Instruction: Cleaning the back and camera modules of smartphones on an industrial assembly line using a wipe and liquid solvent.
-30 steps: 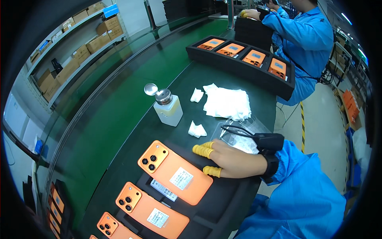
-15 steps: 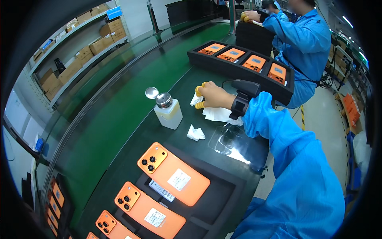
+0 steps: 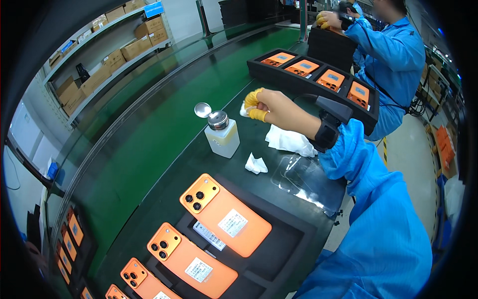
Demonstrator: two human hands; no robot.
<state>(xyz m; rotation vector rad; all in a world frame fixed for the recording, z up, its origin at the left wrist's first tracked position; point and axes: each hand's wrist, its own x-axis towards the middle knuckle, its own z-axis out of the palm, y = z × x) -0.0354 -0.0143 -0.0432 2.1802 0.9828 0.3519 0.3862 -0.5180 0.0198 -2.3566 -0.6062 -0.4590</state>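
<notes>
At the frame's upper centre, we see the right hand [image 3: 288, 110] with fingers pinching a wipe [image 3: 243, 110], up and right of the bottle [image 3: 222, 140]; the wipe's visible end juts left (its long axis, mostly hidden, we cannot tell).

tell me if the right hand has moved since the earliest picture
Yes: judged against the bottle, the right hand has moved up the picture, from the bottle's lower right to its upper right.
</notes>
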